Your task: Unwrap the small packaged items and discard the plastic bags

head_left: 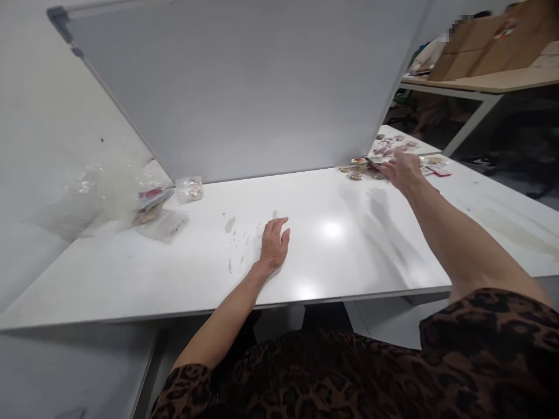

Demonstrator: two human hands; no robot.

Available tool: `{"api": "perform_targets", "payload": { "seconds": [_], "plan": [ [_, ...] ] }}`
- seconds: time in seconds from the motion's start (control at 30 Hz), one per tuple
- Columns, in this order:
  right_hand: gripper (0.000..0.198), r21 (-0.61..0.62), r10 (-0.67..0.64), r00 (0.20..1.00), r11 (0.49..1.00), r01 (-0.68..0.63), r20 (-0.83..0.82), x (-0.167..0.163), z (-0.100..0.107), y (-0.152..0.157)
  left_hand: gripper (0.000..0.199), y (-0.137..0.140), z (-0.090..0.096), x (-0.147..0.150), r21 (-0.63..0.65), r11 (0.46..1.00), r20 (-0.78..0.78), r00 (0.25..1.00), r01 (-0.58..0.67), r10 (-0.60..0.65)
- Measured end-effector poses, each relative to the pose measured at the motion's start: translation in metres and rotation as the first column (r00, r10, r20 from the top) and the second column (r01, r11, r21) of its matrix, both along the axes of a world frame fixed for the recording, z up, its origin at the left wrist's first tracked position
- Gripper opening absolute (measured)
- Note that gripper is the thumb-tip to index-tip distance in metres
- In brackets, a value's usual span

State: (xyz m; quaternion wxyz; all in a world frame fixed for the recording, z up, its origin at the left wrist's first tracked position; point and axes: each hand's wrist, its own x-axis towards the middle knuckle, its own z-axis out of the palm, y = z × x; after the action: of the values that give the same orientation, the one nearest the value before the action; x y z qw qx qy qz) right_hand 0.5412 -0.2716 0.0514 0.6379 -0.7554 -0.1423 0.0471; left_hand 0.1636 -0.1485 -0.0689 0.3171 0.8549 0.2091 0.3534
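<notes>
Right hand (pixel 404 167) at two o'clock, among small, clear plastic packets (pixel 358 173), likely a picking step; its grip, can't tell! Left hand (pixel 274 243), six o'clock, loose, seemingly empty. A clean pinch seems called for.

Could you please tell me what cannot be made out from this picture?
All in the head view:
Right hand: whether its fingers grip anything; blur and the hand itself hide it.
Packets beside it: print too small.
Plastic bags: contents obscured by glare and blur.
Whiteboard: upper right corner cut off by the top edge.
Person: mostly hidden behind cardboard.
</notes>
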Motion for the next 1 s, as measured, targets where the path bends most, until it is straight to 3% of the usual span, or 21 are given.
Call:
{"api": "perform_targets", "payload": {
  "seconds": [0.1, 0.17, 0.27, 0.4, 0.53, 0.63, 0.73, 0.8, 0.87, 1.0],
  "plan": [
    [0.028, 0.041, 0.155, 0.967, 0.988, -0.150, -0.200, -0.054, -0.055, 0.002, 0.035, 0.001, -0.004, 0.004, 0.036, 0.999, 0.052, 0.999, -0.015, 0.013],
    [0.028, 0.017, 0.269, 0.934, 0.962, -0.273, -0.236, -0.098, -0.087, -0.002, 0.035, 0.000, -0.009, 0.010, 0.057, 0.998, 0.086, 0.996, 0.009, -0.014],
    [0.029, 0.002, 0.465, 0.870, 0.882, -0.471, -0.165, -0.158, -0.111, -0.002, 0.037, -0.004, -0.015, 0.016, 0.140, 0.988, 0.136, 0.987, 0.066, -0.085],
    [0.039, -0.025, 0.691, 0.719, 0.720, -0.694, -0.072, -0.215, -0.107, 0.020, 0.034, -0.010, -0.010, 0.003, 0.214, 0.976, 0.217, 0.972, 0.046, -0.094],
    [0.048, -0.045, 0.793, 0.601, 0.600, -0.799, -0.097, -0.257, -0.104, 0.054, 0.032, 0.018, -0.001, -0.035, 0.196, 0.975, 0.230, 0.971, -0.107, 0.060],
    [0.052, -0.046, 0.809, 0.572, 0.571, -0.819, -0.140, -0.279, -0.108, 0.078, 0.028, 0.067, 0.007, -0.079, 0.103, 0.924, 0.172, 0.922, -0.368, 0.347],
    [0.046, -0.110, 0.809, 0.583, 0.575, -0.811, -0.070, -0.290, -0.116, 0.089, 0.042, 0.120, 0.015, -0.126, 0.001, 0.740, 0.021, 0.740, -0.672, 0.672],
    [0.039, -0.183, 0.804, 0.595, 0.587, -0.789, 0.012, -0.291, -0.119, 0.090, 0.063, 0.149, 0.018, -0.152, 0.018, 0.638, -0.110, 0.633, -0.770, 0.766],
    [0.035, -0.232, 0.809, 0.585, 0.579, -0.781, 0.052, -0.289, -0.120, 0.088, 0.069, 0.170, 0.019, -0.172, 0.071, 0.611, -0.259, 0.577, -0.789, 0.775],
    [0.040, -0.203, 0.816, 0.578, 0.564, -0.800, -0.009, -0.283, -0.115, 0.083, 0.037, 0.187, 0.016, -0.185, 0.156, 0.638, -0.425, 0.532, -0.754, 0.732]
  ]
}}
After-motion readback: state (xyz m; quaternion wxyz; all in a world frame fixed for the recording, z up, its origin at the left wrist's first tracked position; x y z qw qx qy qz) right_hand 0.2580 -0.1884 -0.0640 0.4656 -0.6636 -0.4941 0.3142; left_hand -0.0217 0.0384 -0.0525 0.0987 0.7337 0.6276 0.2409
